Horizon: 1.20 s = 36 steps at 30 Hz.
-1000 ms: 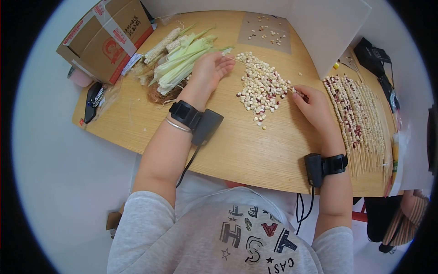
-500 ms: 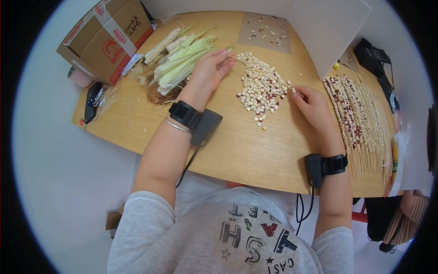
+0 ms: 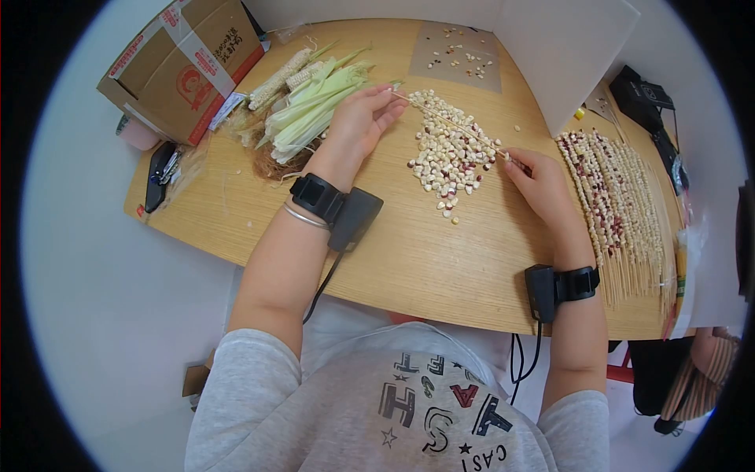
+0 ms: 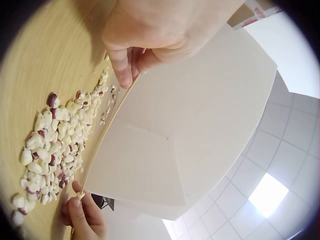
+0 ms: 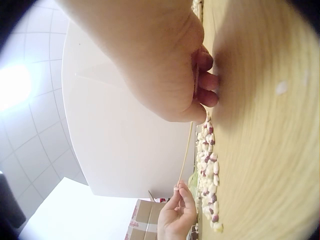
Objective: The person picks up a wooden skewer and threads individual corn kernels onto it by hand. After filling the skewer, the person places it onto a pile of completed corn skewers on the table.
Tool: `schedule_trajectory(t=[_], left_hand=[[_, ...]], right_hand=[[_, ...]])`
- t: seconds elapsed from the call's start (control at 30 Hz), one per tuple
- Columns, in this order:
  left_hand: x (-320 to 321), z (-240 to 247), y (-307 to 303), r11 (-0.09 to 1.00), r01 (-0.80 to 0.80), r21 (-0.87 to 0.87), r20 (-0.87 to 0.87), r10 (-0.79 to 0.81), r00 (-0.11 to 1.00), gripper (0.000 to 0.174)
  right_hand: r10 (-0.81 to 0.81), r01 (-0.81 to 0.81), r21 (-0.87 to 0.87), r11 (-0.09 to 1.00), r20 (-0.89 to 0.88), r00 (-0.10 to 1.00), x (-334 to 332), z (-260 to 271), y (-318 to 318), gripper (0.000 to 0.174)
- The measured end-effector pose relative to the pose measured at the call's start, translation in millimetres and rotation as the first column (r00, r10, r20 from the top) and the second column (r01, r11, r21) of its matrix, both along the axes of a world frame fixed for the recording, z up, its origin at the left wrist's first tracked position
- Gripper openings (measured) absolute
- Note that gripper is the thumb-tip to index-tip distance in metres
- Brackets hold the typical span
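Observation:
A thin wooden skewer [image 3: 450, 122] stretches between both hands, slanting over the heap of corn kernels [image 3: 447, 157]. My left hand [image 3: 360, 122] pinches its far end between thumb and fingers, beside the corn husks [image 3: 314, 110]. At the other end, my right hand [image 3: 543, 182] grips the skewer low over the table, at the heap's right edge. A pale kernel [image 4: 81, 194] shows on the skewer at the right thumb and fingertip in the left wrist view. The heap mixes cream kernels with some dark red ones.
Rows of skewers threaded with kernels [image 3: 613, 189] lie on the right. Husked cobs [image 3: 279, 79] and a cardboard box [image 3: 189, 75] stand back left, near a black stapler [image 3: 161, 175]. Scattered kernels lie on a grey sheet [image 3: 456, 75] at the back, beside a white panel [image 3: 574, 59].
My left fingers have shifted slightly and drawn together at the skewer's far end. The right hand stays where it was, and the heap looks the same.

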<state>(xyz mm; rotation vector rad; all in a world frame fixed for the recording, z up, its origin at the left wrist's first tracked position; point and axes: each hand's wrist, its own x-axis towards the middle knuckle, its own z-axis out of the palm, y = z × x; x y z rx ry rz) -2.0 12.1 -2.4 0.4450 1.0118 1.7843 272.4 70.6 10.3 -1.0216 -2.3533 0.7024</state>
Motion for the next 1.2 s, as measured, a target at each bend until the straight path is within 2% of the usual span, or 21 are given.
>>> schedule_trajectory(t=[0.4,0.47,0.5,0.57,0.8,0.9,1.07,1.2], left_hand=[[1,5,-3,0.995,0.090,-0.041,-0.127,-0.095,0.987,0.022],[0,5,-2,0.991,0.127,0.034,0.010,-0.127,0.992,0.019],[1,6,-3,0.992,0.122,0.036,0.011,-0.123,0.992,0.019],[3,9,-3,0.991,0.132,0.021,0.193,-0.134,0.972,0.017],[-3,2,0,0.997,0.064,0.049,0.183,-0.072,0.980,0.014],[-3,3,0,0.998,0.046,0.035,0.172,-0.051,0.984,0.014],[-2,2,0,0.999,0.046,-0.007,0.129,-0.044,0.991,0.013],[-8,0,1,1.000,0.003,-0.006,0.148,-0.002,0.989,0.012]], right_hand=[[-0.023,0.022,0.031,0.999,0.038,0.999,3,-4,4,0.026],[0.001,0.000,0.046,0.999,-0.028,1.000,2,-5,4,0.027],[0.005,-0.004,0.047,0.999,-0.027,1.000,1,-4,3,0.027],[0.012,-0.013,-0.028,1.000,-0.054,0.998,-2,-1,-1,0.027],[0.025,-0.035,-0.073,0.997,-0.126,0.992,-4,0,-4,0.028],[0.025,-0.034,-0.094,0.995,-0.091,0.996,-3,2,-5,0.028],[0.041,-0.043,-0.019,0.999,-0.095,0.995,-2,-3,-1,0.029],[0.006,-0.008,-0.063,0.998,-0.026,1.000,-4,6,-6,0.028]])
